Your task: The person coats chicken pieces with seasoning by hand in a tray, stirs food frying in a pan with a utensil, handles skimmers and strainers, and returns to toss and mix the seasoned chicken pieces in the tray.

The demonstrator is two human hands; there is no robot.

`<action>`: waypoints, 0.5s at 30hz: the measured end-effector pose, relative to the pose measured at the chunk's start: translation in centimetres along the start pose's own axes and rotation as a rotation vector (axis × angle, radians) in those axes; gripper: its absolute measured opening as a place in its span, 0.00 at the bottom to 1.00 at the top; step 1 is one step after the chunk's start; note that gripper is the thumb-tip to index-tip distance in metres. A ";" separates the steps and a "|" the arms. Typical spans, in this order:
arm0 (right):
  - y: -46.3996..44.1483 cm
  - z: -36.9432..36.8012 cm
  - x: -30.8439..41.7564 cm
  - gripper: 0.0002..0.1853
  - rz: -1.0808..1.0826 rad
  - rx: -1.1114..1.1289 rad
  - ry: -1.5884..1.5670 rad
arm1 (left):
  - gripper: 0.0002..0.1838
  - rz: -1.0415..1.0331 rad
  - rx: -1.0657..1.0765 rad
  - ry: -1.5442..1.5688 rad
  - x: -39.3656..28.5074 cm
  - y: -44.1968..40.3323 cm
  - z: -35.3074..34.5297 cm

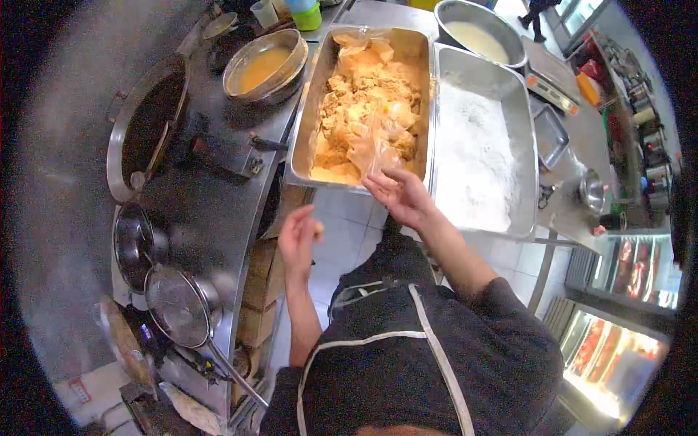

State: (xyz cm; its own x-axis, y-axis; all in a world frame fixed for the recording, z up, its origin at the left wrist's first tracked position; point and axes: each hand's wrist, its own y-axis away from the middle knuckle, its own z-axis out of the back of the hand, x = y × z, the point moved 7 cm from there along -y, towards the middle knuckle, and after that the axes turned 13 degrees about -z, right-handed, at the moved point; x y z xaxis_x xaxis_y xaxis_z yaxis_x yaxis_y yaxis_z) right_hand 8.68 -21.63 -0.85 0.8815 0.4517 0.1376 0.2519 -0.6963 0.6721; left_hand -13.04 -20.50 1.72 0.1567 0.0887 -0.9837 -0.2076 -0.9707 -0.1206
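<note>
My right hand (403, 200) is at the near edge of a deep steel tray (299, 149), its fingertips against a crumpled sheet of clear thin plastic (374, 151). The fingers look closed on the plastic. Inside that tray lie orange-yellow crumbs and clumps of coated food (356, 98), with more clear plastic (356, 43) at the far end. To the left, my left hand (298, 236) hangs in front of the tray, slightly blurred. Its fingers are loosely bent and apart, with nothing visible in them.
A second tray (532, 145) with white powder adjoins on the right. Behind it stands a bowl of pale liquid (476, 40). Left are a bowl of orange liquid (263, 69), a large wok (149, 123) and a long-handled strainer (178, 305). A scale (552, 76) sits far right.
</note>
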 end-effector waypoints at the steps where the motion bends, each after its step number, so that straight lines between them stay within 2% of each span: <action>1: -2.4 1.4 0.8 0.14 -0.024 0.078 -0.104 | 0.15 -0.011 0.080 0.020 -1.0 -2.8 -3.5; 2: -3.8 2.3 1.2 0.18 -0.051 0.150 -0.210 | 0.14 -0.112 0.156 -0.176 -1.7 -5.3 -6.4; 3: -4.4 2.3 2.2 0.16 0.029 0.161 -0.202 | 0.14 -0.216 0.235 -0.372 -2.1 -7.3 -9.1; 4: -3.7 1.4 2.7 0.16 0.007 0.158 -0.209 | 0.14 -0.230 0.298 -0.494 -1.9 -8.7 -11.1; 6: -1.6 -0.5 3.8 0.17 0.017 0.104 0.099 | 0.15 -0.236 0.340 -0.628 -0.5 -10.5 -13.7; 7: -1.5 -0.6 4.3 0.17 0.015 0.026 0.258 | 0.14 -0.363 0.304 -0.767 0.0 -11.0 -14.2; 8: -1.7 -0.5 4.3 0.17 -0.015 0.043 0.265 | 0.13 -0.489 0.266 -0.912 0.2 -11.3 -14.3; 9: -1.4 -0.8 5.4 0.18 0.149 0.020 0.566 | 0.13 -0.473 0.243 -0.941 0.6 -11.8 -13.9; 11: -0.8 -1.1 6.8 0.21 0.471 -0.093 1.109 | 0.12 -0.066 0.255 -0.729 3.8 -12.9 -12.8; 12: -0.3 -1.6 7.0 0.21 0.469 -0.095 1.112 | 0.12 -0.065 0.253 -0.725 3.7 -13.4 -12.7; 14: 2.5 -3.5 8.7 0.26 0.842 -0.380 1.401 | 0.10 -0.012 0.152 -0.677 3.0 -14.4 -11.9; 15: 2.7 -3.9 8.8 0.30 0.957 -0.418 1.486 | 0.10 -0.013 0.173 -0.664 2.6 -14.6 -12.1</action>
State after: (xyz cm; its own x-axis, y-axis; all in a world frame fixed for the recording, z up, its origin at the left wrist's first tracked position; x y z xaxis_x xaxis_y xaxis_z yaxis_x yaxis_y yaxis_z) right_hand 15.57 -17.36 5.07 -0.4638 0.2537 0.8488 -0.3832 -0.9213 0.0660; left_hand 2.07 -8.76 2.57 -0.4534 0.2721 -0.8488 -0.3696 -0.9239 -0.0988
